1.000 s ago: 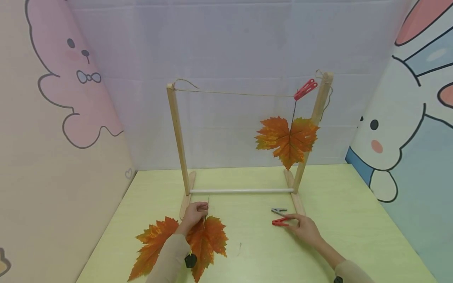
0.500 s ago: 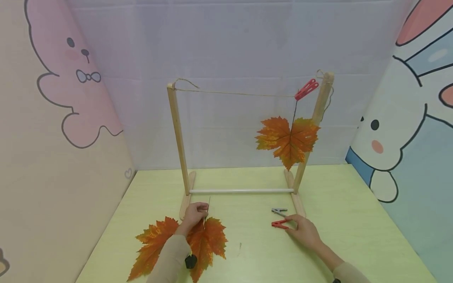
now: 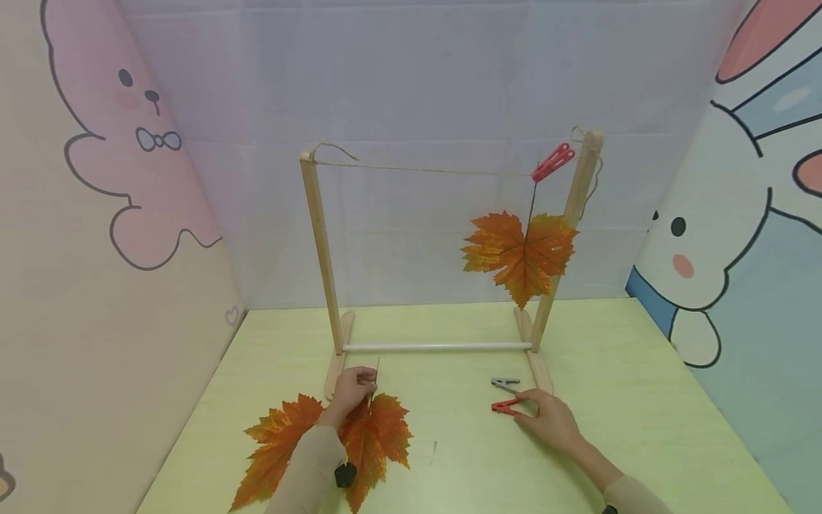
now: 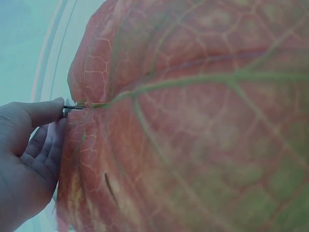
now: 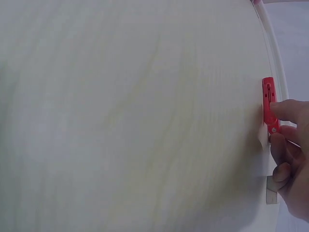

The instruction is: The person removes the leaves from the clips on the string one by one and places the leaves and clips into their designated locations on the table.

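My left hand [image 3: 352,390] pinches the thin dark stem [image 3: 377,371] of an orange leaf [image 3: 379,439] on the table; the left wrist view shows the stem [image 4: 75,107] between thumb and fingers of that hand [image 4: 31,140]. Another orange leaf [image 3: 276,446] lies to its left, partly behind my sleeve. My right hand [image 3: 551,421] pinches a red clothespin [image 3: 504,407] near the tabletop. In the right wrist view the clothespin [image 5: 269,99] is at the fingertips of the hand [image 5: 294,150]. Just beyond it lies a grey clothespin [image 3: 505,383].
A wooden frame [image 3: 323,257] with a white lower bar [image 3: 437,348] stands behind the hands. Twine [image 3: 417,169] runs between its posts. Near the right post, a red clothespin [image 3: 552,163] holds a hanging orange leaf [image 3: 523,257]. A small twine scrap [image 3: 434,447] lies on the table [image 3: 462,478].
The right hand's thumb has shifted slightly left and down, and the red clothespin's tip sits a little lower. The left hand keeps its hold on the stem.
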`<state>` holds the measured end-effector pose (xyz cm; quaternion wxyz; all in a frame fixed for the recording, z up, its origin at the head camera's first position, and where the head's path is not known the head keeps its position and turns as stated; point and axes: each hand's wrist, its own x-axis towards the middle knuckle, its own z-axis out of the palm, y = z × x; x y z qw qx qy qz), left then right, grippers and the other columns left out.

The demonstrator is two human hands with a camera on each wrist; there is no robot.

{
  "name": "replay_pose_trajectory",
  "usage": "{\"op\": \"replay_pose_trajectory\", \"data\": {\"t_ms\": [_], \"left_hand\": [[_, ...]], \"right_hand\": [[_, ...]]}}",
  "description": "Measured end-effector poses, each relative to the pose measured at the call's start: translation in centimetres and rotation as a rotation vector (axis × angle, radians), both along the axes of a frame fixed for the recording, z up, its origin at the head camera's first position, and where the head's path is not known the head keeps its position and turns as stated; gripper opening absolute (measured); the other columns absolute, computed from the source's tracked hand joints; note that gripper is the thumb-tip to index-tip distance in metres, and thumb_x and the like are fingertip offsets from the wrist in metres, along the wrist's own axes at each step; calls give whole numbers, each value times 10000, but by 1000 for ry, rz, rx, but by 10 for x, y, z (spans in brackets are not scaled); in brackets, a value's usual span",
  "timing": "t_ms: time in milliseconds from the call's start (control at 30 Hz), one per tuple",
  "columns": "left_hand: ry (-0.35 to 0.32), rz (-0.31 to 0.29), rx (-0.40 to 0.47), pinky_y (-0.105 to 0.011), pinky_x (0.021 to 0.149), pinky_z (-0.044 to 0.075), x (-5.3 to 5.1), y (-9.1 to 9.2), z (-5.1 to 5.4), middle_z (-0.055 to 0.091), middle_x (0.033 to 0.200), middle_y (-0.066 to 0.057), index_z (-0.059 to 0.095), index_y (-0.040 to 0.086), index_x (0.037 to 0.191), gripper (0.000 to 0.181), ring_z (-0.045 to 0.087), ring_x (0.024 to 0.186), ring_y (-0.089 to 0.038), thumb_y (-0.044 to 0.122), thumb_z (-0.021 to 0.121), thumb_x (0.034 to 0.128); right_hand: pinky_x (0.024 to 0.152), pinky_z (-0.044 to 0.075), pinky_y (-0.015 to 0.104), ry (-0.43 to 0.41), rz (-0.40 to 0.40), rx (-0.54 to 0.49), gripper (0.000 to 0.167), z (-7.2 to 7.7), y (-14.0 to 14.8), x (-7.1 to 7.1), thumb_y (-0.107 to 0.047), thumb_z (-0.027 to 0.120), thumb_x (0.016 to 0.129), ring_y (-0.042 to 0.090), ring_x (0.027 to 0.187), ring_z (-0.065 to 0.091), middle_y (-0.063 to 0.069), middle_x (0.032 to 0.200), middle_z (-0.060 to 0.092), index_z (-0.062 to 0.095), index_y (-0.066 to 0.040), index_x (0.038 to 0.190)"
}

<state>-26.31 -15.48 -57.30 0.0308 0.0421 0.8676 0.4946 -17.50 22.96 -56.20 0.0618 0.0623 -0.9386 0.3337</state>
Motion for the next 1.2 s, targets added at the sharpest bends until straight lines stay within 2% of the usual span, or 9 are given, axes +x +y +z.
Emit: {"op": "replay_pose_trajectory", "data": {"t_ms": [100, 200, 267, 433, 567, 767, 933, 967, 1200], "left_hand": [[33, 0, -23, -343, 650, 524, -1, -1, 1, 650, 845, -128, 655, -62, 975, 202, 626, 762, -244, -38, 634, 775], [98, -7, -46, -340, 635, 525, -3, -2, 6, 647, 829, -129, 658, -58, 958, 172, 631, 756, -261, -32, 623, 791], [134, -15, -48, -351, 632, 529, -3, -2, 13, 646, 830, -149, 655, -69, 961, 171, 636, 759, -289, -42, 613, 798], [174, -39, -49, -376, 654, 531, -7, -1, 41, 647, 874, -183, 641, -90, 1007, 217, 635, 790, -324, -54, 624, 793], [168, -52, -76, -367, 675, 525, -16, 1, 69, 653, 917, -168, 650, -43, 1032, 228, 631, 825, -294, -12, 639, 806], [239, -108, -80, -346, 687, 523, -26, 7, 109, 646, 941, -153, 650, -27, 1038, 228, 626, 833, -285, 3, 640, 813], [274, -140, -90, -359, 708, 514, -28, 19, 136, 650, 954, -133, 647, 0, 1055, 236, 623, 840, -266, 35, 640, 822], [276, -143, -94, -361, 712, 513, -27, 22, 140, 652, 956, -130, 646, 5, 1059, 239, 624, 843, -263, 40, 640, 822], [238, -171, -61, -339, 715, 509, -29, 44, 162, 642, 969, -104, 635, 31, 1092, 260, 616, 860, -237, 57, 633, 833]], "right_hand": [[443, 292, 221, -26, 3, -1, 300, 2, 0, 0, -196, 764, 706, 31, 466, 336, 39, 971, 662, 684, -90, 975], [447, 294, 229, -42, 15, 14, 305, 5, 1, 0, -227, 761, 711, 48, 472, 345, 44, 966, 665, 686, -89, 973], [485, 357, 239, -36, 29, 39, 305, 8, 2, -1, -238, 761, 710, 63, 527, 441, 47, 959, 669, 689, -88, 965], [642, 477, 333, -21, 94, 105, 300, 21, 8, -6, -250, 743, 727, 183, 769, 610, 54, 946, 672, 686, -77, 965], [663, 486, 371, -24, 155, 152, 307, 39, 14, -13, -227, 720, 749, 237, 801, 617, 60, 920, 669, 676, -40, 988], [717, 491, 437, -21, 199, 186, 352, 71, 24, -24, -222, 718, 750, 311, 884, 611, 100, 946, 667, 661, -1, 1018], [679, 501, 416, 44, 195, 228, 340, 97, 31, -35, -231, 723, 748, 297, 850, 620, 118, 950, 666, 668, -11, 1001], [642, 499, 397, 62, 193, 235, 328, 103, 31, -37, -227, 725, 747, 276, 797, 621, 118, 939, 667, 669, -14, 990], [505, 428, 276, 162, 198, 275, 332, 144, 33, -47, -198, 736, 741, 126, 598, 531, 126, 920, 669, 659, -1, 997]]}}
